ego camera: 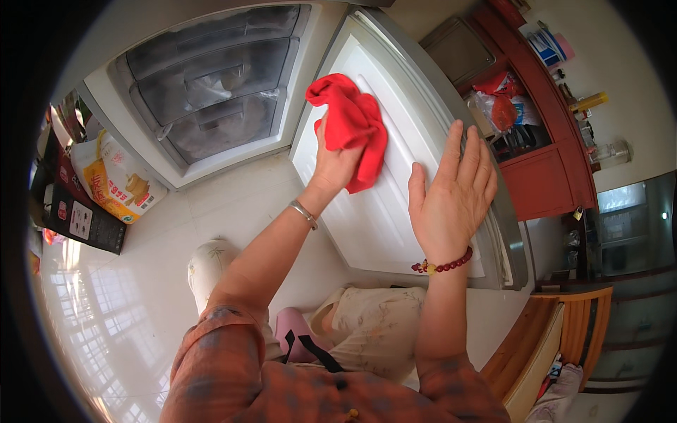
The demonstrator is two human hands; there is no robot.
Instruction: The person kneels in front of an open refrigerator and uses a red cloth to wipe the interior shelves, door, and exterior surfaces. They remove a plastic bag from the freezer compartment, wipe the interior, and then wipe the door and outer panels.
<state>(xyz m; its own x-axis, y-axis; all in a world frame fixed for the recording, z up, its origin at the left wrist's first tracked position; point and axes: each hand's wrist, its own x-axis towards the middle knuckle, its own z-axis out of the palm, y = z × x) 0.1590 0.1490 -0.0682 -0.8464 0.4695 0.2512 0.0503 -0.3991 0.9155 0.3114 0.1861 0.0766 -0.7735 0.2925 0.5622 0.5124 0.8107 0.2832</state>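
Observation:
A bunched red cloth (351, 127) lies against the white inner panel (370, 232) of a swung-out freezer door. My left hand (338, 166) grips the cloth, and its fingertips are hidden under the folds. On the door's outer edge, my right hand (455, 195) rests palm down with the thumb apart from the other fingers. It holds nothing. Left of the door is the freezer compartment (182, 182), with several frosted, see-through drawers (211, 90) stacked inside it.
A printed plastic sack (119, 177) and a dark cardboard box (84, 217) stand on the tiled floor (143, 285) beside the freezer. Behind the door is a red wooden cabinet (550, 180) with bagged goods (502, 108). A wooden chair (529, 338) is at lower right.

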